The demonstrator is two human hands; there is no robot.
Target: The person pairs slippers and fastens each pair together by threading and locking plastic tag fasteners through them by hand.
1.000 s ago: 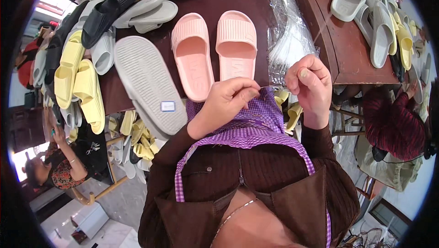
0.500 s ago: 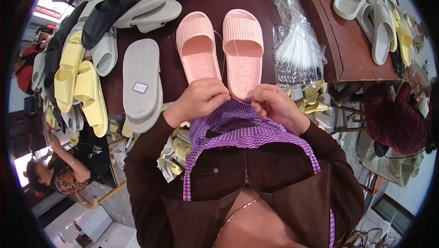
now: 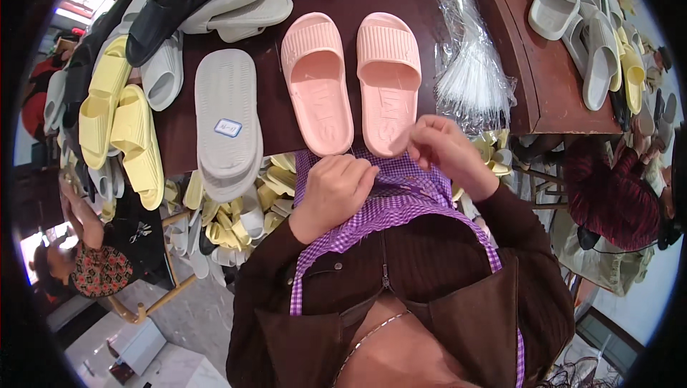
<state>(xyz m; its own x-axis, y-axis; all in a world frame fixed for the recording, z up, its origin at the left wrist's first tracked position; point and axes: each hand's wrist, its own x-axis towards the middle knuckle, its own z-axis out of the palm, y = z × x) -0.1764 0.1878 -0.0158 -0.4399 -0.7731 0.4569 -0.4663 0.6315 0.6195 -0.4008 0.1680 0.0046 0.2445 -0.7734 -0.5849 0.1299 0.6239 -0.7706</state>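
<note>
Two pink slide slippers lie side by side on the dark table, toes away from me: the left slipper [image 3: 329,119] and the right slipper [image 3: 390,112]. Just below the left slipper's heel, my left hand [image 3: 335,191] is closed in a fist over my purple checked apron [image 3: 408,180]. A thin clear strand seems to run up from it toward the heels. My right hand [image 3: 449,150] is beside the right slipper's heel, its fingers drawn together. Whatever may be in its fingertips is too small to make out.
A stacked grey slipper pair [image 3: 227,102] with a small label lies left of the pink ones. Yellow slippers [image 3: 136,141], black and grey ones are heaped farther left. A bundle of clear plastic strands [image 3: 469,80] lies on the right. Other people sit at both sides.
My left hand has moved down and off the left slipper, whose heel now shows. My right hand has lifted slightly up and to the right. The view has shifted a little.
</note>
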